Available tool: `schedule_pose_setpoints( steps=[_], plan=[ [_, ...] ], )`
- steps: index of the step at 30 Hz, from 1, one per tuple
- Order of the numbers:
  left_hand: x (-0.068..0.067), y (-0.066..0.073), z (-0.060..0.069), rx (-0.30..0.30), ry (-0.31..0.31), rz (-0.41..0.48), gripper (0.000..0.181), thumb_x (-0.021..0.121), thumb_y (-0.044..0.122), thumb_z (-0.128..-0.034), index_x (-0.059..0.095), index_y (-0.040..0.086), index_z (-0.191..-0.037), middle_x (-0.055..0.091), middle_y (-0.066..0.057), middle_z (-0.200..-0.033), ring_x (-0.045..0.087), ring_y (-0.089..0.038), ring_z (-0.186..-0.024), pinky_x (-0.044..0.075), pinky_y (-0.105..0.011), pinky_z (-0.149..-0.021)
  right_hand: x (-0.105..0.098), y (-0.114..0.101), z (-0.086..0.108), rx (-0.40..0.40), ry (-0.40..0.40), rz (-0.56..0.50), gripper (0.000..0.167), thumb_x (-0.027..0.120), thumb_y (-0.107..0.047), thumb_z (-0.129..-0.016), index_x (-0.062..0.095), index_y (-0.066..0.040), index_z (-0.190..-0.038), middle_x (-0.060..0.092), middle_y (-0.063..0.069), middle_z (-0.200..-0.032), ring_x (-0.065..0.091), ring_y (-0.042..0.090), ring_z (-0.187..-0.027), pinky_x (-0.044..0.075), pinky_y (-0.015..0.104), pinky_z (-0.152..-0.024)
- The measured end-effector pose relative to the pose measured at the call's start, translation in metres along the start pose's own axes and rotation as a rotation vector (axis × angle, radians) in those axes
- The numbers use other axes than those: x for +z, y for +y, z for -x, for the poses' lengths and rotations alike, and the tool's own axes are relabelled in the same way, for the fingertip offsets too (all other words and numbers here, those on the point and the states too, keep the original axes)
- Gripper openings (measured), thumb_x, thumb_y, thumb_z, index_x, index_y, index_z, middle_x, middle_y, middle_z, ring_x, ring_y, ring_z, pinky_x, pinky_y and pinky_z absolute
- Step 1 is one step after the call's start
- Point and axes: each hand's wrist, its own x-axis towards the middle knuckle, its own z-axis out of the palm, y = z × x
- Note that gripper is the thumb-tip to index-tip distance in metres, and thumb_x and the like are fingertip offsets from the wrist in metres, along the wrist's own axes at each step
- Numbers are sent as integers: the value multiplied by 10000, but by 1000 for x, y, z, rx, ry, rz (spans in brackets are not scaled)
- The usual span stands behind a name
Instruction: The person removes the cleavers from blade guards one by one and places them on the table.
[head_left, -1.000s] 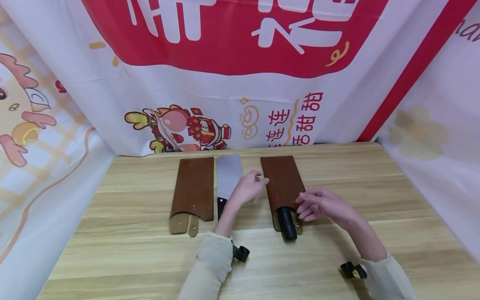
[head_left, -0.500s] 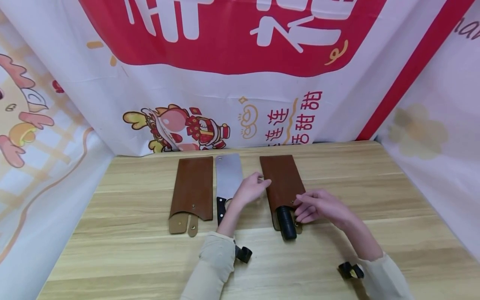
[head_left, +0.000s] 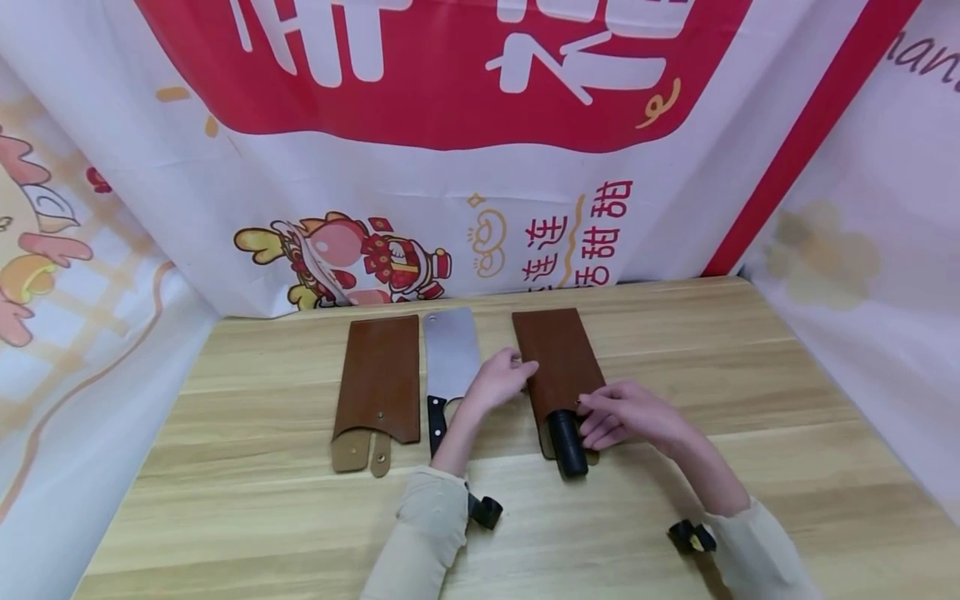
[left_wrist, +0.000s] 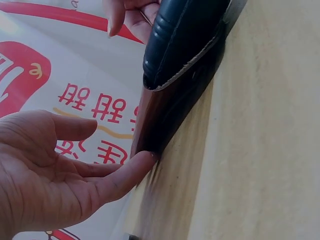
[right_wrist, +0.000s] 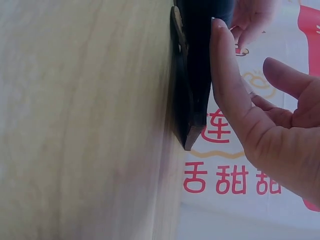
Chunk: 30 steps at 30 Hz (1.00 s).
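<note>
On the table lies a brown leather sheath (head_left: pixel 553 350) with a black knife handle (head_left: pixel 567 450) sticking out of its near end. My left hand (head_left: pixel 500 379) is at the sheath's left edge. In the left wrist view one fingertip touches that edge, thumb held apart. My right hand (head_left: pixel 626 414) is at the sheath's lower right, beside the handle. The right wrist view has one straight finger (right_wrist: pixel 227 75) against the dark handle area, the thumb apart. Left of this sheath lies a bare cleaver (head_left: pixel 452 354), its handle partly behind my left forearm.
Another brown leather sheath (head_left: pixel 378 375) lies left of the cleaver, its flap and snap strap (head_left: pixel 381 454) unfastened toward me. A printed white and red cloth (head_left: pixel 450 225) hangs behind the wooden table (head_left: pixel 262 500) and along its sides.
The head view has turned slightly to the right, so everything sits a little further left. My right fingertips have shifted a little over the sheath's lower right corner. The left hand keeps its place.
</note>
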Motion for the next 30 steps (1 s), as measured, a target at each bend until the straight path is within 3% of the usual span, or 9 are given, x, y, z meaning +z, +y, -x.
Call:
schedule_pose_setpoints(
  steps=[11, 20, 30],
  plan=[
    [10, -4, -4, -14, -29, 94, 582, 572, 233, -1071, 393, -106, -1509, 499, -307, -1485, 724, -348, -1019, 590, -416, -901, 2, 4, 0, 5, 28, 21, 430, 568, -253, -1078, 596, 158, -1201, 725, 207, -924, 758, 302, -818, 634, 410, -746],
    [10, -6, -3, -34, -48, 188, 583, 565, 192, -1074, 354, -121, -1519, 485, -333, -1472, 664, -397, -1123, 612, -407, -846, 4, 6, -2, 22, 6, 57, 436, 575, -276, -1075, 638, 155, -1102, 735, 221, -897, 752, 273, -774, 633, 414, -746],
    [14, -8, -6, -55, -58, 248, 567, 569, 175, -1068, 363, -115, -1510, 522, -307, -1407, 667, -360, -1056, 627, -382, -758, 4, 7, -1, 19, 14, 69, 430, 580, -267, -1071, 641, 157, -1105, 734, 206, -882, 751, 283, -769, 634, 422, -737]
  ],
)
